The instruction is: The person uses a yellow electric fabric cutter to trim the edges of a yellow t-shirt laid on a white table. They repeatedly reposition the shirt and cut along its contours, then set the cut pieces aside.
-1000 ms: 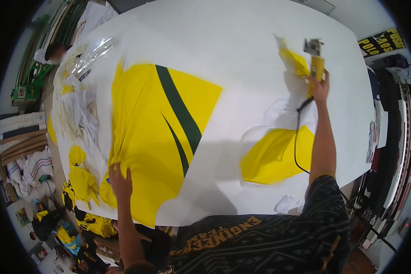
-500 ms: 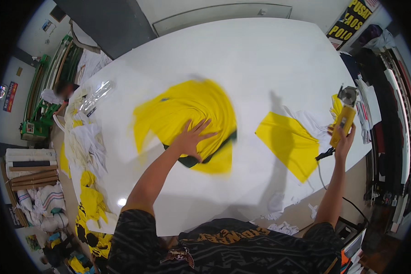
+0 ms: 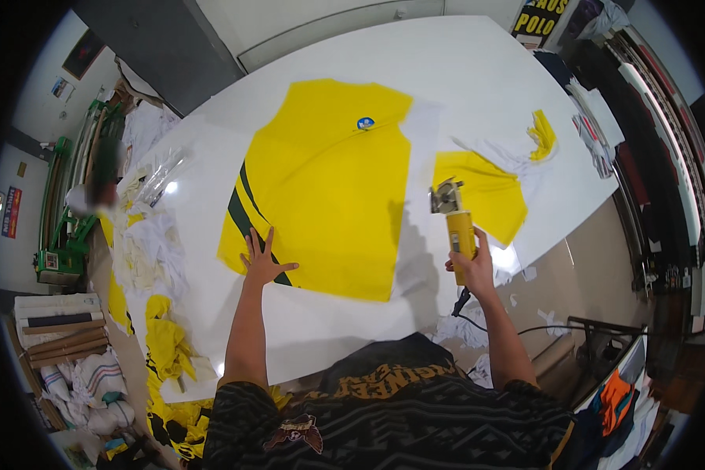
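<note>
A yellow shirt panel [image 3: 329,188] with dark green diagonal stripes and a small blue badge lies mostly flat in the middle of the white table [image 3: 439,47]. My left hand [image 3: 265,265] rests on its lower left part with fingers spread, over the stripes. In my right hand [image 3: 474,266] is a yellow handheld electric fabric cutter [image 3: 460,235], gripped by its body with the metal blade head pointing away from me. The cutter is held above the table, right of the panel. Beyond it lies a smaller yellow cloth piece [image 3: 486,192] with white fabric beside it.
White scraps and yellow fabric [image 3: 168,337] heap along the left edge. A black cord [image 3: 525,329] trails from the cutter to the right. Fabric rolls [image 3: 666,141] line the right side. Another person [image 3: 102,176], blurred, is at the far left beside a green machine [image 3: 63,243].
The yellow panel, bunched and blurred before, now lies spread out with its badge showing. My left hand has shifted left on it. The cutter has come inward from the right.
</note>
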Demonstrator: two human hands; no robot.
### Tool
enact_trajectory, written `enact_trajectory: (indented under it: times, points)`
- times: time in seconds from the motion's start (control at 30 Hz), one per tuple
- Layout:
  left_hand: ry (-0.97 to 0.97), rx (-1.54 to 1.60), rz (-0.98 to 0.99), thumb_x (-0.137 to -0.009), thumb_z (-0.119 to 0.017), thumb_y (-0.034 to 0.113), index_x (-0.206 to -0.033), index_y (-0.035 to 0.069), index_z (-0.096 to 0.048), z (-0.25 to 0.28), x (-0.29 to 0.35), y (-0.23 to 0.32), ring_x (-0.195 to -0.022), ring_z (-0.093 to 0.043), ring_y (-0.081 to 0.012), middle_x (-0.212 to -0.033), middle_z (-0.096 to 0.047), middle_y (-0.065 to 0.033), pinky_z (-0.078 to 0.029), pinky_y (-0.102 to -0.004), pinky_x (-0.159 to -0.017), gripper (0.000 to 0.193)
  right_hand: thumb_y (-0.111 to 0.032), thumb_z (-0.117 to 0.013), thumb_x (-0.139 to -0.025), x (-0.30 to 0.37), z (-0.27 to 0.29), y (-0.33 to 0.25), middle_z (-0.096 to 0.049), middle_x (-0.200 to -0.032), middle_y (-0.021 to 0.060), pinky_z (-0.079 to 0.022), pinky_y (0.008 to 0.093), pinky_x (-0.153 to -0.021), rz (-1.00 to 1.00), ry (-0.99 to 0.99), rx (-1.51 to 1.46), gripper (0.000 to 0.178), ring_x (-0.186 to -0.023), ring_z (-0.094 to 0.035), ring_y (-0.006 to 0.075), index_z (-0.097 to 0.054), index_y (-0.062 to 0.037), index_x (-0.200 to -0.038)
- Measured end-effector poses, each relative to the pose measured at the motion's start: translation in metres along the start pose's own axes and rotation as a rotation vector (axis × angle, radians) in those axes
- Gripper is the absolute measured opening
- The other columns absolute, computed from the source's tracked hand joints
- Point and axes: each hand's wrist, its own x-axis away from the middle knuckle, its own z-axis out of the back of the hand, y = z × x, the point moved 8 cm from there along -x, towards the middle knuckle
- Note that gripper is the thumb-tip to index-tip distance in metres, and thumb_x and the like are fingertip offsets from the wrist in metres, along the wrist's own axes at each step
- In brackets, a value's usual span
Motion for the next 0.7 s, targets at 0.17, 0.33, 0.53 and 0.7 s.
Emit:
enact_trajectory:
  times: [0.17,0.33,0.53,0.7]
  points:
    - [-0.015,0.022,0.067,-0.058,-0.087,0.096,-0.182,0.044,0.002,-0.030,0.060,-0.042,-0.173,0.009,-0.0553,-0.186,0.026,-0.0254,-0.015,-0.0920,-0.122,0.161,-0.005,-0.082,-0.091,0.079,-0.031,0.024,-0.075,-0.106,0.0177,-0.066,0.0381,-0.072,-0.066,-0.055,0.314,0.084,-0.078,-0.076,0.0215,-0.042,-0.0070,-0.165]
    - [-0.163,-0.017,0.239,-0.061,-0.091,0.089,-0.183,0.042,0.000,-0.048,0.184,-0.031,-0.168,-0.002,-0.0663,-0.187,0.018,-0.0293,-0.023,-0.0960,-0.115,0.158,-0.007,-0.084,-0.090,0.160,-0.039,0.055,-0.076,-0.105,0.0160,-0.064,0.0376,-0.072,0.004,-0.045,0.571,0.088,-0.081,-0.076,0.0192,-0.041,-0.0060,-0.167]
    - [0.280,-0.011,-0.086,-0.100,-0.063,0.081,-0.182,0.038,-0.022,0.012,0.074,-0.032,-0.171,-0.015,-0.0558,-0.191,-0.005,-0.0170,-0.027,-0.0889,-0.121,0.101,-0.001,-0.081,-0.091,0.228,-0.058,0.077,-0.073,-0.111,0.0171,-0.063,0.0362,-0.072,-0.162,0.103,0.352,0.085,-0.081,-0.074,0.0204,-0.041,-0.0053,-0.166]
    - [0.633,0.052,-0.359,-0.109,-0.052,0.075,-0.181,0.038,-0.026,0.075,-0.121,-0.036,-0.172,-0.020,-0.0462,-0.191,-0.013,-0.0105,-0.029,-0.0807,-0.128,0.084,0.001,-0.079,-0.091,0.263,-0.075,0.077,-0.073,-0.111,0.0167,-0.062,0.0364,-0.072,-0.178,0.168,0.357,0.083,-0.080,-0.074,0.0204,-0.040,-0.0052,-0.165]
